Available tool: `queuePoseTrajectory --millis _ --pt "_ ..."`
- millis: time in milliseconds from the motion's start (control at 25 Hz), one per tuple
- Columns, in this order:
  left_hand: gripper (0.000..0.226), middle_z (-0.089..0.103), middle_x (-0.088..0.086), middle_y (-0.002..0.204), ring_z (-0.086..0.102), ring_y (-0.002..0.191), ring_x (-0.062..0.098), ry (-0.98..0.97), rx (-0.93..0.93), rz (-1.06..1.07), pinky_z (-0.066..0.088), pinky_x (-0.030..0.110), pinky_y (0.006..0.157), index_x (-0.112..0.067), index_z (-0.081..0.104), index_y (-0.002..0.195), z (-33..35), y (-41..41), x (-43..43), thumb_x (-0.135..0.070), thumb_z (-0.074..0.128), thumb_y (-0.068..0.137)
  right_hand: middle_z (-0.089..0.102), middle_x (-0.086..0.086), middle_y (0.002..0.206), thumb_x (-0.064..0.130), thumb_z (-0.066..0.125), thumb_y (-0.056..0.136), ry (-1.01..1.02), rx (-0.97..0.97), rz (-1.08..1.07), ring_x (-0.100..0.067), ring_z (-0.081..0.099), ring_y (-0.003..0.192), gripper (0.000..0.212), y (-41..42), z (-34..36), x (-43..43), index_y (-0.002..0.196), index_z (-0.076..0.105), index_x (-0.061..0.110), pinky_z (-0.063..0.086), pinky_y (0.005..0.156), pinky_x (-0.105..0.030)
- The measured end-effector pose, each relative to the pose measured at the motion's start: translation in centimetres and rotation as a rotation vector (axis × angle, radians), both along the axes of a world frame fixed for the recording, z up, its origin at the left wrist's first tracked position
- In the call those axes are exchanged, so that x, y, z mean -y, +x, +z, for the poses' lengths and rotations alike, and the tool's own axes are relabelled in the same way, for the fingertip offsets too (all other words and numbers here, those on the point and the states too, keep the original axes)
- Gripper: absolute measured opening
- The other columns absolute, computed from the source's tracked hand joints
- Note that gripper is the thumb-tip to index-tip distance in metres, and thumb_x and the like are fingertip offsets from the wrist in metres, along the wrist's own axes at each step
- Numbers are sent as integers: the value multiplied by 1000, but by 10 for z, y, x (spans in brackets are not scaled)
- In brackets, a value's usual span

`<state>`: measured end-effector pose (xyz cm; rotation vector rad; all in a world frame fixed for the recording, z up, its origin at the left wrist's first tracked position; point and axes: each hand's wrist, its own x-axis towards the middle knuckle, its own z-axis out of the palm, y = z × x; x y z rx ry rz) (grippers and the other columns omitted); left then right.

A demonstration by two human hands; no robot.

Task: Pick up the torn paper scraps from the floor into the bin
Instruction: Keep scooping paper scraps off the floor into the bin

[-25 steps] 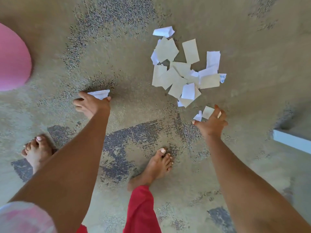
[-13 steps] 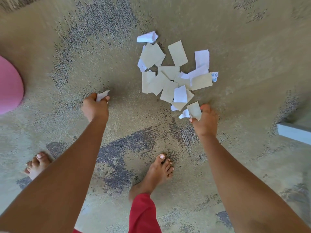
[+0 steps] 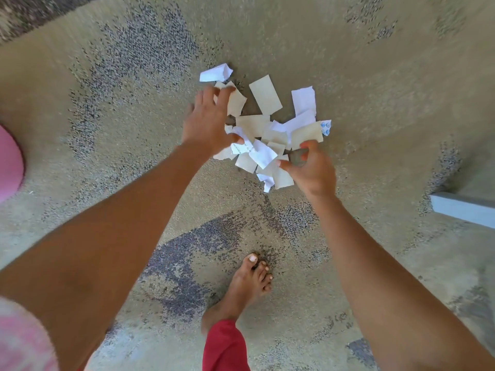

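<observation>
The left hand (image 3: 207,121) lay spread over the paper scraps (image 3: 265,99) on the floor (image 3: 107,103). The right hand (image 3: 314,171) pinched several of them on their near side.

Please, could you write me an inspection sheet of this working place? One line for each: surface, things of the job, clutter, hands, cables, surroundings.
Surface: speckled beige floor with darker grey patches.
Job's things: paper scraps, beige and white, in one loose overlapping pile on the floor; pink rounded object at the left edge, perhaps the bin, mostly out of frame.
Clutter: nothing seen.
Grippers: left hand, fingers spread over the pile's left side, thumb on the scraps; right hand pinches several scraps at the pile's near edge.
Cables: nothing seen.
Surroundings: grey-blue ledge at the right; bare foot on the floor, near the pile.
</observation>
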<state>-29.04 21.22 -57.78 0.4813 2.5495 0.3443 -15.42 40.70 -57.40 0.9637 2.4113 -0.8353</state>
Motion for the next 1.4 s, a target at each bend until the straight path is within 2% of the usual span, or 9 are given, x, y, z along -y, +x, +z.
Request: queuePoseTrajectory --millis 120,200,280,480,600,800,1040,1280,1400 --pt "143 17 20 152 24 136 41 -141 -74 -100 32 55 107 -22 3 153 -7 -42 -4 -67 83 44 44 -13 132 67 78 54 175 -2 151 -33 39 123 99 -31 -6 -27 132 42 19 40 91 -39" --pt "153 3 23 157 11 142 45 -168 1 -139 25 62 110 -19 -8 153 -13 -60 -8 -69 83 41 31 -15 146 76 76 44 215 52 251 -33 26 135 123 -58 -14 -41 143 29 20 25 107 -41" --pt "157 2 22 157 6 142 47 -168 92 -168 21 64 111 -18 -11 152 -17 -64 -13 -67 85 39 13 -13 156 79 74 40 161 150 275 -30 8 145 135 -82 -20 -47 149 12 28 12 114 -44" --pt "152 6 20 154 7 141 46 -221 138 -268 19 61 111 -24 -6 153 -19 -25 -13 -69 83 38 -8 -15 158 84 71 32 87 258 287 -39 -7 145 137 -86 -21 -20 147 9 42 12 116 -54" --pt "135 12 18 153 17 139 42 -261 52 -233 26 55 108 -23 3 152 -22 18 -8 -59 85 50 -10 -17 156 69 81 43 26 264 365 -42 -9 143 128 -64 -15 7 147 13 40 14 115 -57" --pt "91 28 15 142 32 128 35 -248 14 -93 39 47 96 -27 22 142 -23 53 -11 -30 79 71 4 -12 152 50 87 51 143 232 413 -36 10 136 114 -30 -16 48 142 19 40 43 93 -61" --pt "46 37 11 130 39 121 32 -215 116 -42 48 48 85 -26 51 118 -15 53 -8 -20 73 78 36 -13 133 43 88 53 229 191 339 -32 34 122 115 -22 -25 60 144 19 28 46 84 -51" --pt "32 49 8 123 45 119 31 -52 247 175 51 47 81 -30 64 114 -15 46 10 -24 72 84 60 -10 120 29 79 69 -27 155 167 -33 49 116 62 -15 -27 61 125 55 19 46 89 -39" --pt "24 62 6 108 58 106 30 36 259 273 48 39 67 -31 67 105 -13 45 29 -25 73 83 68 -7 110 17 80 70 -193 146 -31 -21 60 94 53 -13 -19 67 120 64 15 44 76 -26"
